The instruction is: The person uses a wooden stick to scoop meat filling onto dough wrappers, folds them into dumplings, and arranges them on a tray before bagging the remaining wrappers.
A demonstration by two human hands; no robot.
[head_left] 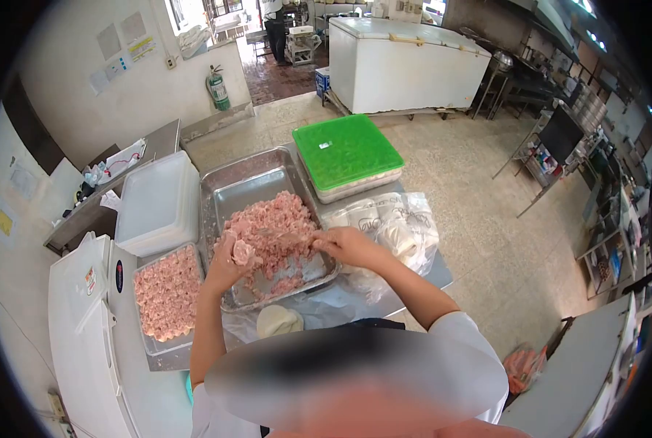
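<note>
Over the left side of the deep metal tray, my left hand is closed around a dumpling, its pale wrapper cupping pink filling. My right hand grips a thin spatula at the tray's right side; its blade lies over the ground meat and partly blends into it. The meat is heaped across the tray's middle and near part. A stack of round pale wrappers lies in front of the tray, close to my body. Left of the tray, filled dumplings sit in rows in a clear container.
A green-lidded box stands behind right, with a plastic bag of wrappers nearer. White lidded containers are stacked at left, beside a white chest. A large white freezer and a person are farther back.
</note>
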